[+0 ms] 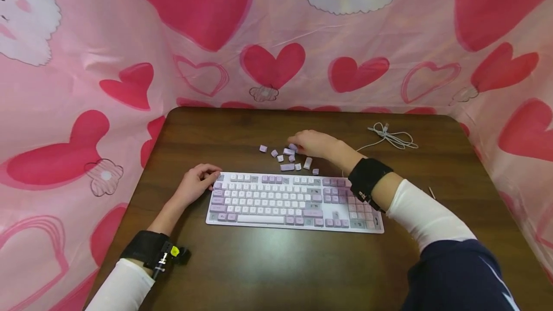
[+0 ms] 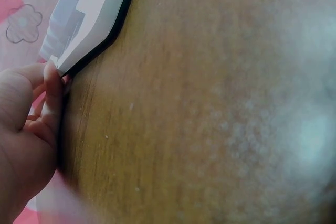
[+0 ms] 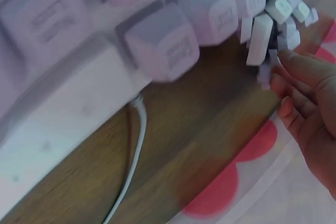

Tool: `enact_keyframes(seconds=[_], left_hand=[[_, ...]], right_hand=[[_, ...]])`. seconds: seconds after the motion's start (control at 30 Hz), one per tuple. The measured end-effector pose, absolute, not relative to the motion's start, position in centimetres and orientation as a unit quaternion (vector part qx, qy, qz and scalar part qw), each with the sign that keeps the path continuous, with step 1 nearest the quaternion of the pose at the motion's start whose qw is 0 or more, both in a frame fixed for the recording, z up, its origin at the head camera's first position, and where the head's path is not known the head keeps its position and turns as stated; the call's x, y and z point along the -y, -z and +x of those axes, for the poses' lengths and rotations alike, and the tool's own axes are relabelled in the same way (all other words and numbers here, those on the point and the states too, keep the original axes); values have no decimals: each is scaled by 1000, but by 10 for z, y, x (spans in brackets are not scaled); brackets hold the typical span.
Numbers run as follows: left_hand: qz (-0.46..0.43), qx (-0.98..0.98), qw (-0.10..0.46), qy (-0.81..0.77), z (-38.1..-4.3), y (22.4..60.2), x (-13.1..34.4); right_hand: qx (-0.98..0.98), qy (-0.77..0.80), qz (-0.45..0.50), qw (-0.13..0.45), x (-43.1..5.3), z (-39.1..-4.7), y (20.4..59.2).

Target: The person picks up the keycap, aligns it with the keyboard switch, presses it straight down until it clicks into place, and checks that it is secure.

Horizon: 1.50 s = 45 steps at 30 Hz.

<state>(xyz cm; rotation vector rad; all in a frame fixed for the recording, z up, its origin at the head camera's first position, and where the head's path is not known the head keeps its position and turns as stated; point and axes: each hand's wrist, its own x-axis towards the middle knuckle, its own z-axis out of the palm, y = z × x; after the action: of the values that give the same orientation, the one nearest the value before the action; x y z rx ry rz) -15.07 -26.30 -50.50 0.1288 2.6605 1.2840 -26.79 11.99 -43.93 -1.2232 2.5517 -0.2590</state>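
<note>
A white and lilac keyboard (image 1: pixel 268 220) lies on the table, with dark bare spots among its keys. At its upper left corner, my left hand (image 1: pixel 197 184) pinches the edge; thumb and a bent finger meet there in the left wrist view. Behind the keyboard is a scatter of loose lilac and white keycaps (image 1: pixel 287 167). My right hand (image 1: pixel 314 144) reaches over to the far side of this pile. Its thumb and fingertips pinch a lilac keycap (image 3: pixel 264 76), partly hidden by other caps in the right wrist view.
A pale coiled cable (image 1: pixel 395 139) lies at the back right, its lead running to the keyboard. A thin small stick (image 1: pixel 432 192) rests right of the keyboard. Pink heart-patterned cloth (image 1: pixel 272 66) hangs behind and beside the brown table (image 1: pixel 259 268).
</note>
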Motion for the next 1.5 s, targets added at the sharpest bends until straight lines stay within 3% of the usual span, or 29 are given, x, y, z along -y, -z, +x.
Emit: enact_keyframes(seconds=[0.33,0.87,1.5], left_hand=[[36,-896,96,-432,-149,508,261],[39,-894,90,-438,-149,509,259],[34,-896,79,-435,-150,508,262]], right_hand=[[-896,116,-391,175,-115,-267,448],[-918,94,-368,109,-102,-267,446],[-933,148,-298,138,-106,-262,452]])
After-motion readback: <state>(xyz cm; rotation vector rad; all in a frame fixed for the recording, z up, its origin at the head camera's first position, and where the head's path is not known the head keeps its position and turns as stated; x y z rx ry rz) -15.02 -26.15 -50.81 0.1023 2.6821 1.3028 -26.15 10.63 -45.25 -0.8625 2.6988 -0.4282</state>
